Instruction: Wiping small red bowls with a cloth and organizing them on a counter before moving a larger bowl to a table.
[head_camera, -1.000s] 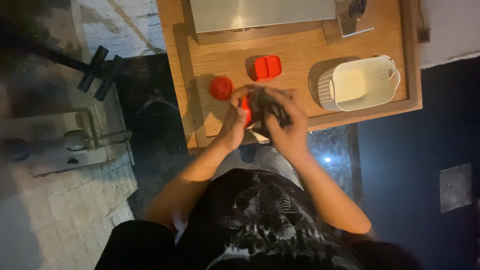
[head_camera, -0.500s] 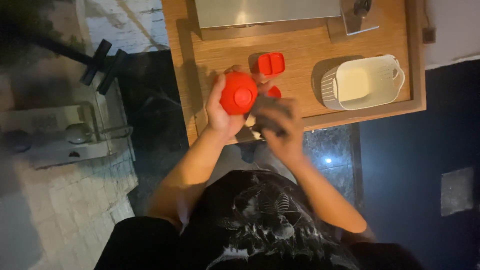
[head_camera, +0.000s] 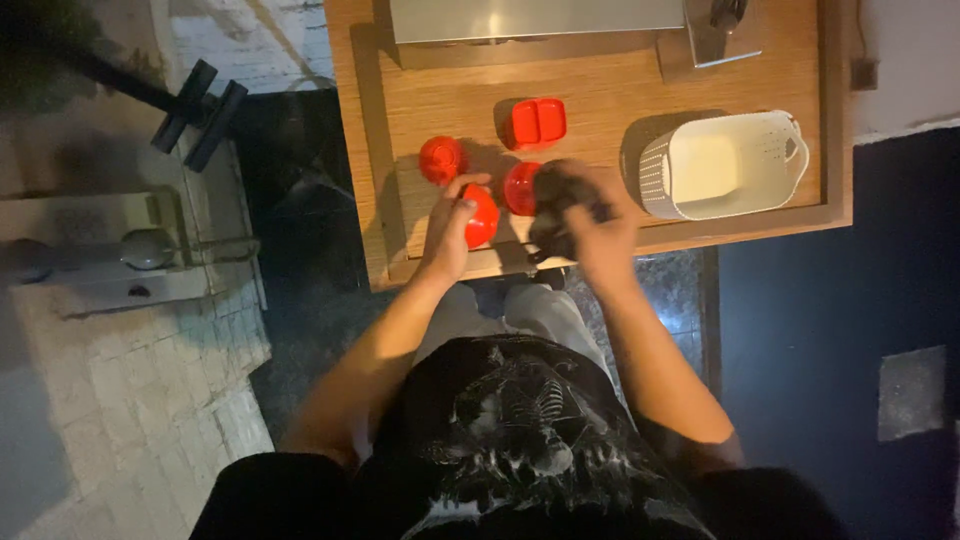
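A dark dumbbell-like bar (head_camera: 197, 112) is seen on the floor at far left, beside pale tiles. A wooden tray table (head_camera: 600, 80) is placed ahead of the seated person.

On the tray, furthest left, a small round red cup (head_camera: 441, 158) is stood alone, apart from the hands. Just right of and nearer than it, the left hand (head_camera: 447, 230) is curled around a round red bowl (head_camera: 484, 215), fingers wrapped over its left edge; the bowl is held at the tray's near rim.

A second red bowl (head_camera: 520, 188) is seen just beside the first, touching or nearly touching the dark cloth (head_camera: 560, 205). Behind these, a red two-compartment dish (head_camera: 535, 122) is set flat, well clear of both hands.

The right hand (head_camera: 600, 225) is closed over the dark cloth, which is bunched beneath the fingers; the exact grip is obscured by blur.

Further right, a white slotted basket (head_camera: 725, 165) is stood on the tray. A metal sheet (head_camera: 535, 18) is laid along the far edge.
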